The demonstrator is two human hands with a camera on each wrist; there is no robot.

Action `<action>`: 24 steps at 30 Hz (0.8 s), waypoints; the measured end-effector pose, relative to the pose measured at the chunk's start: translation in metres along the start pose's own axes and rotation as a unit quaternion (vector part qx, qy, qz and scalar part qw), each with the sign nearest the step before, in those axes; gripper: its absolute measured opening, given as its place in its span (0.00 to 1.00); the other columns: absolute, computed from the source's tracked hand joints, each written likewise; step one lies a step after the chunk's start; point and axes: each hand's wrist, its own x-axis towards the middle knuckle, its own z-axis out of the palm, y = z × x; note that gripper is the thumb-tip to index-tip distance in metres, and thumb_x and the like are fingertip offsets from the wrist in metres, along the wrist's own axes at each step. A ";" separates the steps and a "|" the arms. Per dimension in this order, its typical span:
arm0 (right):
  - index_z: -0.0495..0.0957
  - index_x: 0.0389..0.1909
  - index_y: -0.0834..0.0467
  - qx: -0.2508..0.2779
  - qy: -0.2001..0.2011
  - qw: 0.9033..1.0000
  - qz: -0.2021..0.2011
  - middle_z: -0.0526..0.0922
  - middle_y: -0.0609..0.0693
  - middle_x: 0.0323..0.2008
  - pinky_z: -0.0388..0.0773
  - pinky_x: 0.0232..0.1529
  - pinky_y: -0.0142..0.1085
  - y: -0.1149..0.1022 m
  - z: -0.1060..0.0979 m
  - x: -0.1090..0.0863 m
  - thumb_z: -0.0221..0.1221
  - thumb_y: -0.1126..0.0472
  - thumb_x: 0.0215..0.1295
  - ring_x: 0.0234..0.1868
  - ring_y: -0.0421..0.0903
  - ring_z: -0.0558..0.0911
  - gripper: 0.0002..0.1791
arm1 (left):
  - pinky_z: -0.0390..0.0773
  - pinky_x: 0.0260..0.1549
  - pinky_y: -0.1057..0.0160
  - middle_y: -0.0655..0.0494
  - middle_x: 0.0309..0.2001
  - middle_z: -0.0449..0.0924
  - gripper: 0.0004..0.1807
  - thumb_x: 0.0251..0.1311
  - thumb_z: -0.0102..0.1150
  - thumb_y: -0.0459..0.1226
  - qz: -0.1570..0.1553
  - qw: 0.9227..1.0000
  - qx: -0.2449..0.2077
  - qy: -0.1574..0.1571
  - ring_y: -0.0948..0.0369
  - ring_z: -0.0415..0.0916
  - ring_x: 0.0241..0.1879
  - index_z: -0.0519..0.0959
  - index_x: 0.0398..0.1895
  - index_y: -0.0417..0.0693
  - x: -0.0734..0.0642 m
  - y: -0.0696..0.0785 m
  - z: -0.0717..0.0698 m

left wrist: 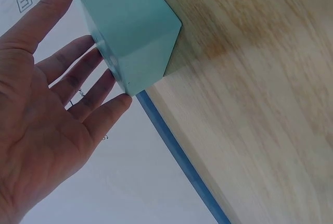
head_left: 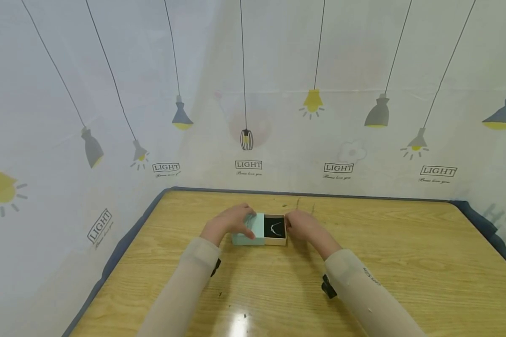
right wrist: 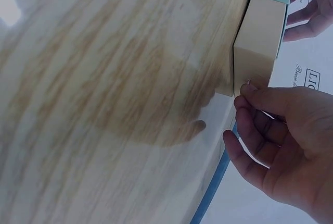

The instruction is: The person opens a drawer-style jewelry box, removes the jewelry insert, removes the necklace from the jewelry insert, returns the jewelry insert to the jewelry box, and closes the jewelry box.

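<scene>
A drawer-style jewelry box lies on the table in the head view, its mint-green sleeve [head_left: 259,224] on the left. The tan inner drawer [right wrist: 255,31] sticks out to the right. On the drawer's black lining lies a thin silver chain [head_left: 273,229], perhaps a bracelet or necklace. My left hand [left wrist: 47,99] grips the sleeve from above, thumb at the near edge and spread fingers along the far edge. At the drawer's outer end, my right hand [right wrist: 286,140] pinches a tiny tab [right wrist: 248,82] between thumb and forefinger; most of the tab is hidden.
Under the box is a wood-grain table [head_left: 388,262], bordered at the back and sides by a dark blue edge [head_left: 312,194]. A pale wall covering [head_left: 278,56] printed with hanging lamps rises behind it. A glare spot [head_left: 238,323] shines near the front.
</scene>
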 end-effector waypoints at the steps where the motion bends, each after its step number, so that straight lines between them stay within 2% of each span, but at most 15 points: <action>1: 0.77 0.28 0.58 -0.001 0.001 1.000 0.000 0.80 0.49 0.28 0.77 0.33 0.39 0.000 0.000 0.000 0.60 0.65 0.66 0.29 0.45 0.75 0.06 | 0.67 0.71 0.51 0.51 0.71 0.67 0.41 0.51 0.76 0.49 0.000 1.000 0.000 0.000 0.51 0.65 0.71 0.71 0.68 0.50 0.000 0.000 0.000; 15: 0.79 0.30 0.57 -0.009 0.008 1.000 -0.008 0.82 0.50 0.29 0.80 0.35 0.41 0.002 0.001 -0.001 0.59 0.65 0.67 0.30 0.45 0.77 0.05 | 0.67 0.71 0.51 0.51 0.71 0.67 0.41 0.51 0.76 0.49 0.000 1.000 -0.001 -0.001 0.51 0.66 0.70 0.71 0.68 0.50 0.000 0.000 0.001; 24: 0.80 0.33 0.59 -0.010 0.002 1.000 0.002 0.83 0.52 0.33 0.82 0.39 0.43 0.001 -0.001 -0.001 0.60 0.65 0.67 0.34 0.48 0.80 0.03 | 0.67 0.71 0.51 0.51 0.71 0.67 0.41 0.52 0.75 0.48 0.001 1.000 0.003 -0.003 0.51 0.66 0.70 0.71 0.69 0.50 0.001 0.000 0.000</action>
